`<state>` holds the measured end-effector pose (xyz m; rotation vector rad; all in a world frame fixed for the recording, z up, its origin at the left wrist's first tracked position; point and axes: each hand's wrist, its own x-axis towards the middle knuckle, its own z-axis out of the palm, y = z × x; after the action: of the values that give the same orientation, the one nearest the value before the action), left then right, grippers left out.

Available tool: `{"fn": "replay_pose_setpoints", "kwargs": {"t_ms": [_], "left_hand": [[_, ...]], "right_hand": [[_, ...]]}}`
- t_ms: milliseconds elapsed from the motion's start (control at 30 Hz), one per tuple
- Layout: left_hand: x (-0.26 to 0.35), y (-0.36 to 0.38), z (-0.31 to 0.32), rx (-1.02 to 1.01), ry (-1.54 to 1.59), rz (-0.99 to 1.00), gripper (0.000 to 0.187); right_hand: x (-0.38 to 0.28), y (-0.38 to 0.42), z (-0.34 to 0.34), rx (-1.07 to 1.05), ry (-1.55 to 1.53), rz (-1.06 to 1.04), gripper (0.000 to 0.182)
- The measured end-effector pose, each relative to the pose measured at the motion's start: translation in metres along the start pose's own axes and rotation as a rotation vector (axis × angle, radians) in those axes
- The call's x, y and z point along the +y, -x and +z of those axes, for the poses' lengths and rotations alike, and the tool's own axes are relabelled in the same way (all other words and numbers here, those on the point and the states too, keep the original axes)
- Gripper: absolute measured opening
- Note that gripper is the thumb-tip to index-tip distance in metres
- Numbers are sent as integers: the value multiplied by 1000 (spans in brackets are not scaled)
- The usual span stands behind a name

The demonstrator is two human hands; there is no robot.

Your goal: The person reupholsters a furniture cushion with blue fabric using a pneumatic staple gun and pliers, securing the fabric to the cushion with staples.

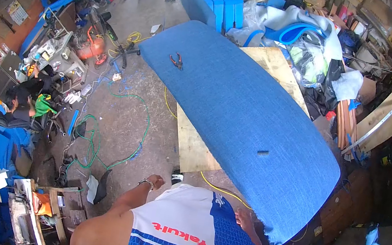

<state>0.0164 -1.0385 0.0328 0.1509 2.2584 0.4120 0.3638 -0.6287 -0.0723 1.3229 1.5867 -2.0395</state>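
A long panel covered in blue fabric (229, 107) lies in front of me, its near end frayed along the edge. Pliers with red-and-black handles (176, 61) rest toward its far end. Closer in lies a small dark grey strip (263, 153) that looks like staples. My left hand (157, 182), with a bracelet at the wrist, hangs closed over the floor left of the panel, with nothing visible in it. My right hand (243, 219) is low beside the panel's near left edge, partly hidden by my shirt; its grip cannot be made out.
Plywood (192, 142) sticks out under the panel. A green hose (147, 119) and a yellow cord (223, 191) run across the floor. A seated person (21, 98) is at left near a sewing machine (54, 53). Blue foam and plastic (303, 37) pile up at the back right.
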Motion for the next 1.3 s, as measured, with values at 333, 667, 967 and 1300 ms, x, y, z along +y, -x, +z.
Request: {"fn": "replay_pose_setpoints", "kwargs": {"t_ms": [333,667,967,1300], "left_hand": [[-26,-41,13,-7,-65,101,35],[-43,-79,32,-93,-154,241,38],[-52,-86,51,-127,-95,207,35],[-45,-111,78,-196,-460,192,41]], "right_hand": [[-14,10,6,55,83,122,31],[-11,13,-1,-117,658,-151,34],[28,-1,-19,-54,424,-254,29],[-38,-23,-23,-53,378,2,27]]}}
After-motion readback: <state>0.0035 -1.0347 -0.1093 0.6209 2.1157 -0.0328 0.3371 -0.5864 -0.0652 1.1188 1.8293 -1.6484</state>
